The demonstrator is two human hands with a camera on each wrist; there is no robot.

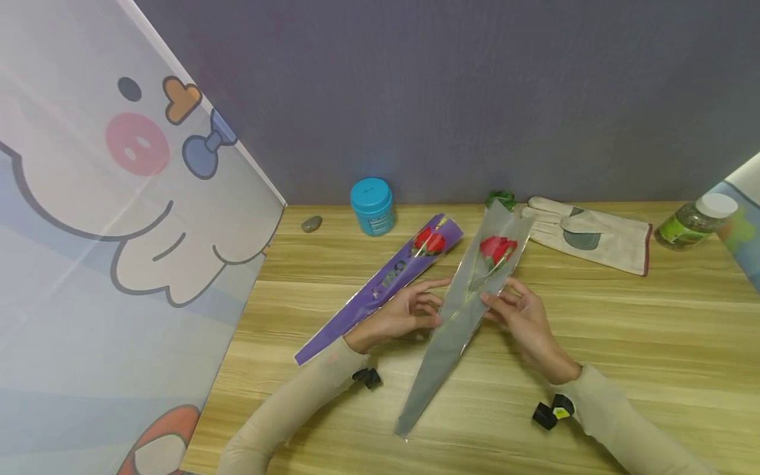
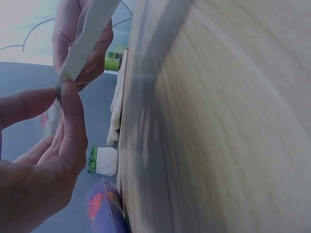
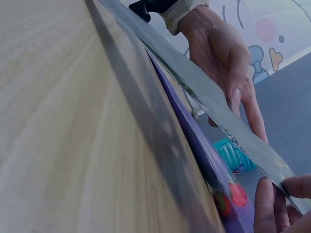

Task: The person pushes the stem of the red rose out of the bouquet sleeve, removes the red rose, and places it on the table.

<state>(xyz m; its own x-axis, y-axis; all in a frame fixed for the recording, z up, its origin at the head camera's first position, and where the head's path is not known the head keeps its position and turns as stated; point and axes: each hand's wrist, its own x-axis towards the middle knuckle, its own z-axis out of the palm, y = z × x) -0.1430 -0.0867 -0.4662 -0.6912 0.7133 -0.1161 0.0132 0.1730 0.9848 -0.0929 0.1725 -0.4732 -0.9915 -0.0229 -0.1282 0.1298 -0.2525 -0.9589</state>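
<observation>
A red rose in a long grey clear-fronted sleeve is held slanting above the table, its narrow end toward me. On its left edge, my left hand pinches the wrapper between thumb and fingers, as the left wrist view shows. My right hand pinches the opposite edge, thumb on top and fingers beneath; the right wrist view shows these fingertips at the sleeve's rim. Beside the left hand, a second red rose in a purple sleeve lies on the tabletop.
Along the back stand a blue-lidded tub and a small plant in a white pot, with a grey stone at left. White work gloves and a white-capped jar are at right. A grey wall closes the back.
</observation>
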